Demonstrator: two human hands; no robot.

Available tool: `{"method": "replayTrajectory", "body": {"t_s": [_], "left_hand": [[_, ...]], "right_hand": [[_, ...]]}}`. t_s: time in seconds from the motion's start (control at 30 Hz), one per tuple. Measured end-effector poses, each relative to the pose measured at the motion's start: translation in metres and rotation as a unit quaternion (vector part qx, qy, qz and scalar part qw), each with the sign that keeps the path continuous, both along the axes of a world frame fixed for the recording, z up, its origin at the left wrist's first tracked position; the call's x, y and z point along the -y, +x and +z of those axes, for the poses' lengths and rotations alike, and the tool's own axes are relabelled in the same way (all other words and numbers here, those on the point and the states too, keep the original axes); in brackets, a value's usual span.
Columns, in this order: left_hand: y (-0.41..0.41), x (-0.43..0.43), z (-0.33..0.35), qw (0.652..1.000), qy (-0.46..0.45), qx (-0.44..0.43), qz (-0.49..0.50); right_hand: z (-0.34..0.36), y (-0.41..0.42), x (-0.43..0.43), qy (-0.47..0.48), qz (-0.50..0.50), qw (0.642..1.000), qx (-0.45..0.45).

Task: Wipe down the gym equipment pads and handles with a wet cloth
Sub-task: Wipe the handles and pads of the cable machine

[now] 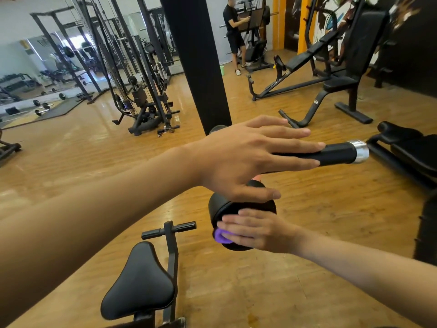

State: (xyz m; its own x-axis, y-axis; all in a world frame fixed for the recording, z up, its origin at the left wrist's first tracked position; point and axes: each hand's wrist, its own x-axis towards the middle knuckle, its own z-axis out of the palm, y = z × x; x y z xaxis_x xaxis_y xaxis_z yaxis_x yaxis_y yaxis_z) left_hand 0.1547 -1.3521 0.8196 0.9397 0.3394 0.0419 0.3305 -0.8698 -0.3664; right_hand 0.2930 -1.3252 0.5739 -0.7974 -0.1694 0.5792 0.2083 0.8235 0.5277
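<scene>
Two hands | left hand [241, 159]: fingers straight, resting along handle grip [338, 153], thumb on roller pad [246, 205], gripping nothing, likely steadying | right hand [260, 230]: flat fingers pressing purple cloth [221, 236], under fingertips, onto pad end face for wiping

black roller pad [241, 207], smooth leather-like vinyl, faint sheen. purple cloth [221, 236], soft fabric. handle [338, 153], matt black grip, shiny chrome end cap [360, 151]. seat [139, 282], smooth black vinyl. floor [307, 292], glossy wood planks. post [196, 67], matt black.
</scene>
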Motion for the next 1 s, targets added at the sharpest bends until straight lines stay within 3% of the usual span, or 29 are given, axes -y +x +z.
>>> {"method": "replayTrajectory", "body": {"t_s": [0.07,0.17,0.33,0.5,0.7,0.77,0.87,0.9,1.0], "left_hand": [[0.000,0.000,0.000,1.000,0.000,0.000,0.008],[-0.001,0.000,0.002,1.000,-0.005,0.004,0.018],[0.001,0.007,0.000,1.000,-0.006,0.005,0.012],[-0.001,0.009,0.000,1.000,-0.017,0.008,0.021],[0.000,0.006,0.001,0.999,-0.013,0.008,0.028],[0.001,0.006,0.000,1.000,-0.014,0.014,0.021],[0.001,0.002,-0.001,0.999,-0.006,0.021,0.023],[0.001,0.001,-0.001,0.999,-0.004,0.021,0.024],[0.006,0.000,0.000,1.000,-0.004,0.023,0.020]], "right_hand": [[-0.020,0.007,-0.003,0.006,0.003,0.998,0.058],[0.003,0.011,-0.009,0.019,0.032,0.994,0.099],[0.015,0.005,0.008,-0.083,0.005,0.996,-0.030],[-0.050,0.028,0.014,-0.093,0.004,0.991,0.092],[0.029,-0.004,0.014,-0.116,0.023,0.988,-0.095],[0.000,-0.001,0.010,-0.101,0.010,0.994,-0.047],[-0.058,0.019,0.008,-0.079,0.001,0.991,0.112],[-0.059,0.023,0.008,-0.081,0.009,0.989,0.120],[-0.019,0.008,0.011,-0.121,0.042,0.992,-0.021]]}}
